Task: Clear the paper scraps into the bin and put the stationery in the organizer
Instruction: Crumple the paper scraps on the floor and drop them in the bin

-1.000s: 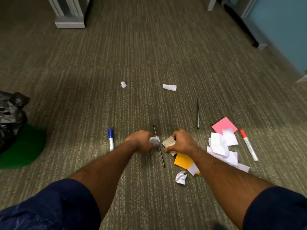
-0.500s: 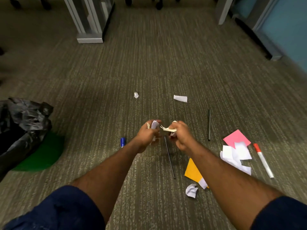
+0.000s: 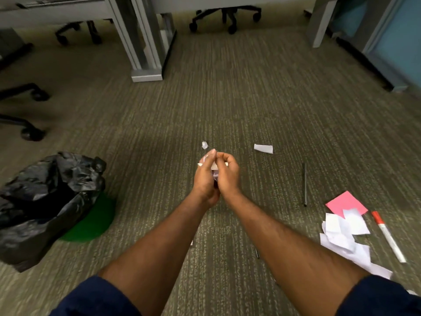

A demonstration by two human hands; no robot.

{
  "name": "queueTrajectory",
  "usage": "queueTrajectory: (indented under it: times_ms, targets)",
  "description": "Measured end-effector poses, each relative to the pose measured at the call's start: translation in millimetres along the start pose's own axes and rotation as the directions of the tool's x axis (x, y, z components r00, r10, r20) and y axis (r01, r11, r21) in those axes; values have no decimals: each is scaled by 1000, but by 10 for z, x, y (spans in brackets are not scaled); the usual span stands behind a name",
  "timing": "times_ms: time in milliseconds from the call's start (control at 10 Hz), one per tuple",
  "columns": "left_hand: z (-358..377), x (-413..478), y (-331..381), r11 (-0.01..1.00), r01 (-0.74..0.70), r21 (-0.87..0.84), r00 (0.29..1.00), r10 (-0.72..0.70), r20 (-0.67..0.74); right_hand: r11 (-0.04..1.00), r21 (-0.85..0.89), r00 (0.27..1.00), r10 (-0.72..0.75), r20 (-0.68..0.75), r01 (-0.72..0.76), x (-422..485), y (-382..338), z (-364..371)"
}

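Observation:
My left hand (image 3: pixel 205 179) and my right hand (image 3: pixel 227 176) are pressed together above the carpet, cupping a bundle of paper scraps (image 3: pixel 214 166) between them. A bin lined with a black bag (image 3: pixel 45 197) stands at the left on a green base (image 3: pixel 91 224). On the floor lie a small white scrap (image 3: pixel 204 145), a white strip (image 3: pixel 263 148), a dark pen (image 3: pixel 304 184), a pink note (image 3: pixel 346 202), a pile of white papers (image 3: pixel 344 233) and a red-capped marker (image 3: pixel 388 236). No organizer is in view.
Grey desk legs (image 3: pixel 145 53) stand ahead at the back, with office chair bases (image 3: pixel 225 17) behind them and more chair wheels (image 3: pixel 32 133) at the far left. A blue partition (image 3: pixel 396 35) runs along the right.
Both hands rose from the floor with the scraps and came together. My view tilted up, so the bin and desks show more; the blue marker and orange paper are now hidden.

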State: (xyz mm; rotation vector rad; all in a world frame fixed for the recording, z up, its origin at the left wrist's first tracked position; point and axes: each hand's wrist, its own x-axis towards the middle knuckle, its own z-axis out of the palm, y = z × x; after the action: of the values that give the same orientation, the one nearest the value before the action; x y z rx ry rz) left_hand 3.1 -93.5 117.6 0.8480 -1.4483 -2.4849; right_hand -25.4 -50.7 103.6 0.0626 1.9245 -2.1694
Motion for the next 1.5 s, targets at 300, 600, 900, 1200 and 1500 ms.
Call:
queueTrajectory:
  times_ms: [300, 600, 900, 1200, 1500]
  targets:
    - [-293, -210, 415, 966, -176, -189, 964, 130, -231, 999, 26, 973, -28, 228, 22, -233, -107, 607]
    - [-1545, -546, 1370, 888, -274, -370, 817, 12, -576, 991, -71, 898, 131, 420, -111, -799, -294, 2091]
    - [-2389, -966, 2070, 757, -331, -563, 838, -39, -545, 835, -226, 483, 487, 728, -501, -1275, -678, 2847]
    - [-2517, -1026, 1897, 901, -304, -309, 715, 2, -699, 890, -363, 567, 455, 687, -275, -855, -504, 2335]
    - [-1311, -345, 1404, 989, -22, 145, 893, 85, -443, 896, -384, 774, 401, 490, -221, -316, -558, 1061]
